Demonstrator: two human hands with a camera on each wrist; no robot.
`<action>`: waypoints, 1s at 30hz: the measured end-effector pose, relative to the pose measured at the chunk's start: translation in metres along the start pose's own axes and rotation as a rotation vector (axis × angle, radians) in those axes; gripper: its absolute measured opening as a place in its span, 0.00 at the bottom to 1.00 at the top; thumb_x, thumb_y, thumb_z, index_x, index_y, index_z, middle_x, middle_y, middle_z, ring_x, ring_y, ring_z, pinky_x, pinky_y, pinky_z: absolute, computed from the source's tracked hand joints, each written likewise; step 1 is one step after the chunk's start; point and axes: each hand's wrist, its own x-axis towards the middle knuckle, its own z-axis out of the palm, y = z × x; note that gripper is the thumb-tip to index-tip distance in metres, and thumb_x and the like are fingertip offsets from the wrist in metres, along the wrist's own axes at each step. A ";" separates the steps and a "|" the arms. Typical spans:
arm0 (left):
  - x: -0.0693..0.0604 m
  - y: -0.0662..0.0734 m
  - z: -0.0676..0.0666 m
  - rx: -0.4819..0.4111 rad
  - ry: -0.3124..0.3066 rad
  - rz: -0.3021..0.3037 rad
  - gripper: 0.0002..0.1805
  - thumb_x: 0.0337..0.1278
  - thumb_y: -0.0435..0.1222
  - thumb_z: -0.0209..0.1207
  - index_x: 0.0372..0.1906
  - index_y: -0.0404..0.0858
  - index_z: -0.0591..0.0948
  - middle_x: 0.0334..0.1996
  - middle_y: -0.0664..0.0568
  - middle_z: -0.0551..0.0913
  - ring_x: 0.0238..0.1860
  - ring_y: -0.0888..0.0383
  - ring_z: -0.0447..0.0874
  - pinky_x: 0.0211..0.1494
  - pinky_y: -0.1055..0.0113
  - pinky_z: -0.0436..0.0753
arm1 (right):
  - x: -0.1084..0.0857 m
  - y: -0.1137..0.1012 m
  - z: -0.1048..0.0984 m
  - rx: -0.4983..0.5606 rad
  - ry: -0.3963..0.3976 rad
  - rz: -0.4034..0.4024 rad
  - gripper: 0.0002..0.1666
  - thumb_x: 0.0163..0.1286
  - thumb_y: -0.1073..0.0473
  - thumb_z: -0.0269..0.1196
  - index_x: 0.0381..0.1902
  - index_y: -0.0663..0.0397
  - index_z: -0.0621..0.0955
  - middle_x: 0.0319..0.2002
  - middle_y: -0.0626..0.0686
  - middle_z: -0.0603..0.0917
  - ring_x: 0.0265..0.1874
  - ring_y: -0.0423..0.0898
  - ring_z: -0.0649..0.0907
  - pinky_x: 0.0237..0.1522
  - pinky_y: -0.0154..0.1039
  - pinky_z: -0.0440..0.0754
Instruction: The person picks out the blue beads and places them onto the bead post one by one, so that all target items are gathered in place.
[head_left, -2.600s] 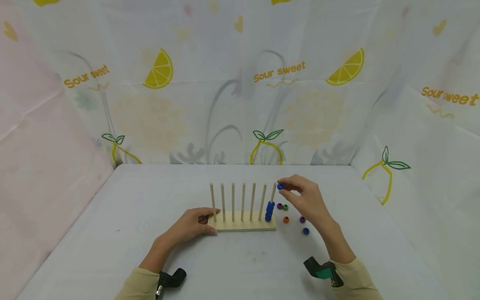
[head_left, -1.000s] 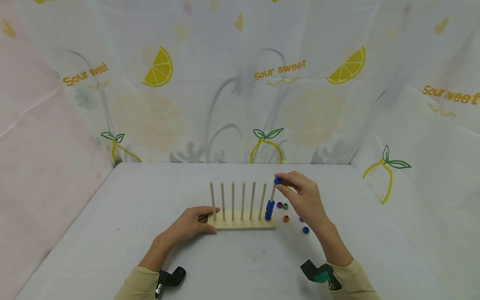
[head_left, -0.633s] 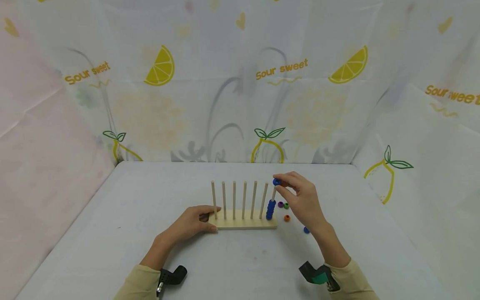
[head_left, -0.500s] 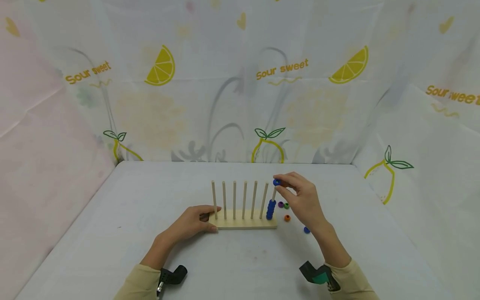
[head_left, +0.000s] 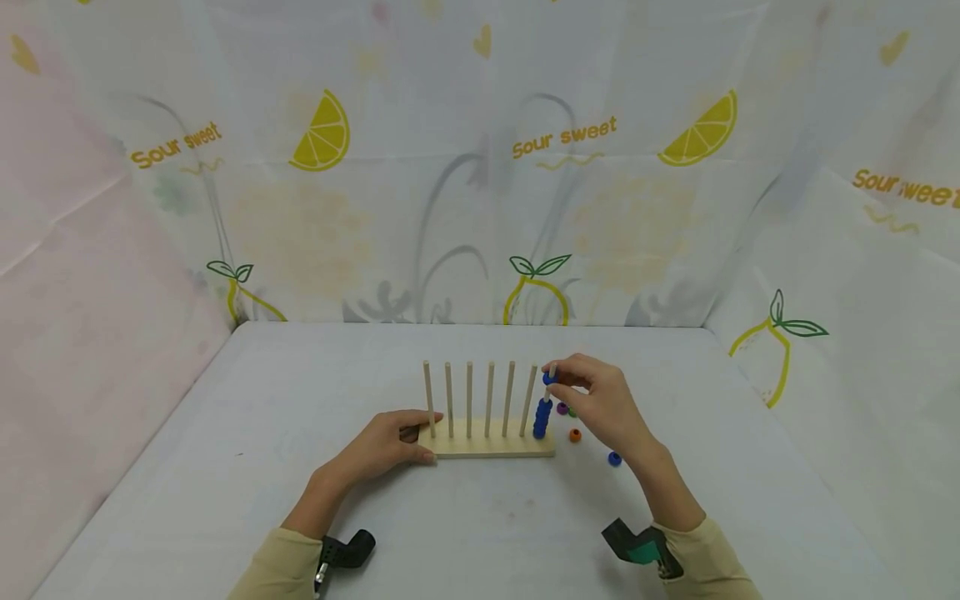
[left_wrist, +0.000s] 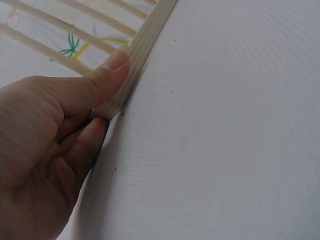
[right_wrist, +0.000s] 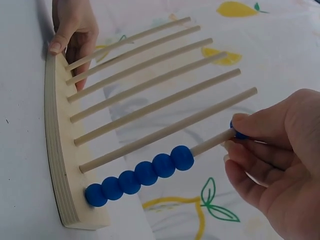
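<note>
A wooden peg board (head_left: 495, 450) with several upright pegs stands on the table. My left hand (head_left: 382, 446) grips its left end, thumb on the front edge; the left wrist view shows the thumb pressed on the wooden base (left_wrist: 145, 37). Blue beads (right_wrist: 146, 173) are stacked at the bottom of the rightmost peg. My right hand (head_left: 603, 404) pinches another blue bead (head_left: 550, 378) around that same peg, just below its tip and apart from the stack. Fingers largely hide this bead in the right wrist view.
Right of the board lie a purple bead (head_left: 562, 408), a partly hidden green bead (head_left: 573, 412), an orange bead (head_left: 575, 435) and a loose blue bead (head_left: 615, 459). A printed cloth (head_left: 420, 208) rises behind the white table (head_left: 465, 533).
My right hand has brought the blue bead left to the rightmost peg, over its tip and slightly down. The left hand keeps its grip on the board.
</note>
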 end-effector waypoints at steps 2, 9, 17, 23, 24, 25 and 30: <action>0.000 0.000 0.000 0.000 -0.001 -0.004 0.36 0.49 0.43 0.73 0.66 0.43 0.77 0.66 0.54 0.78 0.69 0.55 0.73 0.63 0.66 0.78 | 0.000 0.001 0.000 -0.007 -0.023 0.008 0.10 0.64 0.67 0.68 0.44 0.52 0.86 0.38 0.48 0.87 0.36 0.40 0.84 0.47 0.32 0.85; 0.000 0.000 0.000 -0.011 -0.007 -0.009 0.36 0.49 0.43 0.73 0.67 0.43 0.76 0.67 0.54 0.77 0.69 0.54 0.73 0.63 0.66 0.79 | -0.001 0.004 0.000 0.029 -0.085 0.039 0.10 0.65 0.68 0.67 0.43 0.52 0.85 0.39 0.51 0.87 0.31 0.48 0.87 0.42 0.40 0.87; 0.000 0.000 0.001 -0.030 -0.011 -0.010 0.37 0.50 0.42 0.73 0.67 0.42 0.76 0.67 0.53 0.77 0.70 0.53 0.72 0.65 0.63 0.78 | -0.002 0.007 0.002 -0.030 -0.124 0.053 0.12 0.62 0.69 0.69 0.42 0.51 0.86 0.40 0.48 0.88 0.36 0.41 0.85 0.42 0.36 0.86; -0.001 0.002 0.001 -0.031 -0.011 -0.013 0.37 0.50 0.42 0.73 0.67 0.42 0.76 0.67 0.52 0.77 0.70 0.53 0.73 0.64 0.63 0.79 | -0.002 0.011 0.004 -0.068 -0.144 0.018 0.11 0.60 0.70 0.69 0.40 0.52 0.86 0.39 0.48 0.87 0.38 0.43 0.86 0.47 0.46 0.87; -0.001 0.002 0.001 -0.031 -0.011 -0.014 0.37 0.50 0.42 0.73 0.67 0.42 0.76 0.67 0.53 0.77 0.69 0.53 0.73 0.64 0.63 0.79 | -0.001 0.012 0.005 -0.071 -0.150 0.022 0.11 0.60 0.70 0.69 0.39 0.52 0.87 0.39 0.48 0.87 0.38 0.43 0.86 0.47 0.48 0.87; -0.001 0.002 0.000 -0.032 -0.010 -0.014 0.37 0.50 0.42 0.73 0.67 0.42 0.76 0.67 0.52 0.77 0.69 0.53 0.73 0.64 0.63 0.79 | -0.001 0.012 0.005 -0.077 -0.155 0.025 0.11 0.61 0.70 0.69 0.39 0.52 0.87 0.39 0.47 0.87 0.39 0.43 0.86 0.47 0.49 0.87; -0.002 0.002 0.000 -0.036 -0.011 -0.015 0.37 0.50 0.41 0.73 0.67 0.41 0.75 0.67 0.52 0.77 0.69 0.53 0.73 0.63 0.64 0.79 | -0.001 0.014 0.006 -0.099 -0.173 0.041 0.10 0.61 0.68 0.70 0.39 0.50 0.87 0.38 0.46 0.87 0.39 0.42 0.85 0.47 0.45 0.87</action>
